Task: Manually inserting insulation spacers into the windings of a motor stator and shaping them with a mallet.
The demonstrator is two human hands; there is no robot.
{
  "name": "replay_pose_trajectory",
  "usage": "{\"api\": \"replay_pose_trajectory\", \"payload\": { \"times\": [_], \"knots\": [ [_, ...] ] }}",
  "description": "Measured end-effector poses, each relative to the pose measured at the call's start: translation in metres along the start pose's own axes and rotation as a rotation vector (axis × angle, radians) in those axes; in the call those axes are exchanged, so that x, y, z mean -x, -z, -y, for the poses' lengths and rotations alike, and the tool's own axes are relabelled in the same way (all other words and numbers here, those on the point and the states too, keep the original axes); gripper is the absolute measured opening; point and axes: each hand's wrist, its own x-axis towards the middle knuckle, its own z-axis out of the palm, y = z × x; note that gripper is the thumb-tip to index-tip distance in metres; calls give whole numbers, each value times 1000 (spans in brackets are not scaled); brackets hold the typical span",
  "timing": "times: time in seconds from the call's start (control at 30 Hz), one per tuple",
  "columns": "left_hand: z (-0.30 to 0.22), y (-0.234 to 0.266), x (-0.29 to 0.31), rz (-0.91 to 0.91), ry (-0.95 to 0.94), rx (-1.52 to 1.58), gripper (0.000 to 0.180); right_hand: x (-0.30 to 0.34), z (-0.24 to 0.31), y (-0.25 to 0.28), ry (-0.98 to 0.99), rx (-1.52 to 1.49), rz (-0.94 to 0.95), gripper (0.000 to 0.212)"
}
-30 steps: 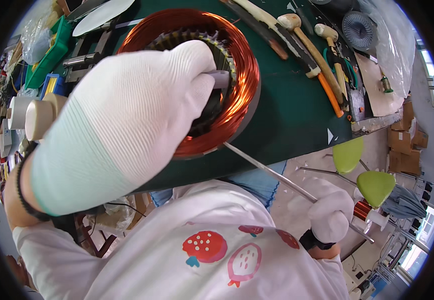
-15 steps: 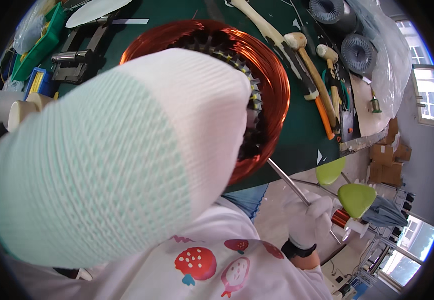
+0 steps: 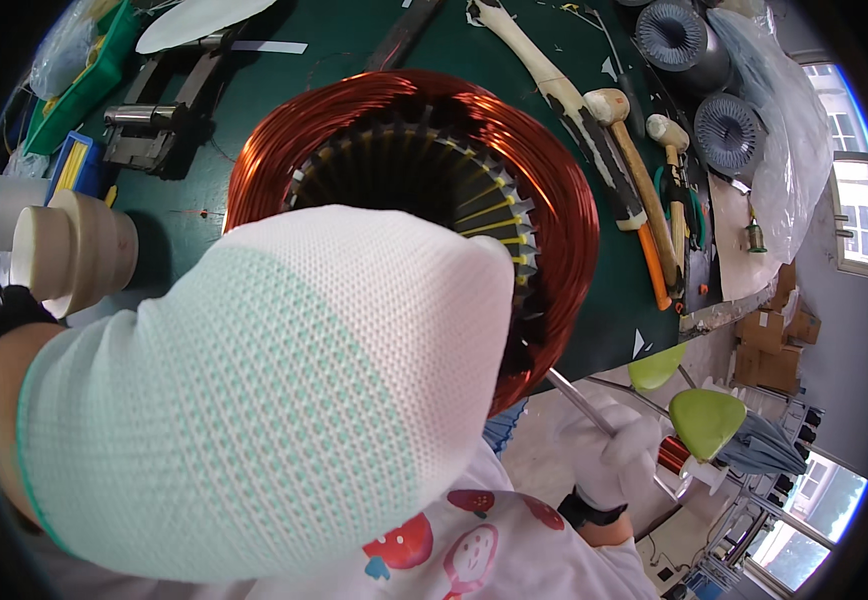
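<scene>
A motor stator with a thick ring of copper windings (image 3: 566,205) lies on the green work table. Yellow strips line the slots around its dark bore (image 3: 374,175). Large and close, my left hand (image 3: 314,380), in a white and pale green knit glove, covers the stator's near left side. Its fingers are hidden behind the back of the hand. My right hand (image 3: 609,455), in a white glove, is closed around a thin metal rod (image 3: 576,397) just off the table's near edge. The rod's far end meets the lower right of the windings.
Right of the stator lie wooden-handled mallets (image 3: 609,105), a worn stick (image 3: 539,75) and finned grey cylinders (image 3: 729,135). A metal fixture (image 3: 149,120), green bin (image 3: 84,85) and cream rolls (image 3: 74,250) stand left. Green stools (image 3: 706,422) are beyond the table's edge.
My left hand has drawn back from the bore, uncovering more slots and windings. The view has shifted slightly. My right hand still grips the rod at the windings' edge.
</scene>
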Motion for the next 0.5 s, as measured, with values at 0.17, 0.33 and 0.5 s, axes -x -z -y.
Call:
{"api": "replay_pose_trajectory", "payload": {
  "times": [0.17, 0.33, 0.5],
  "knots": [
    [-13, -2, 12, -34, 19, 39, 23, -63, 100, -24, 170, 830, 513, 24],
    [20, -20, 21, -333, -512, -154, 23, -117, 130, -43, 214, 849, 767, 24],
    [3, 17, 2, -269, -280, -400, 17, -61, 84, -8, 49, 482, 99, 29]
  ]
}}
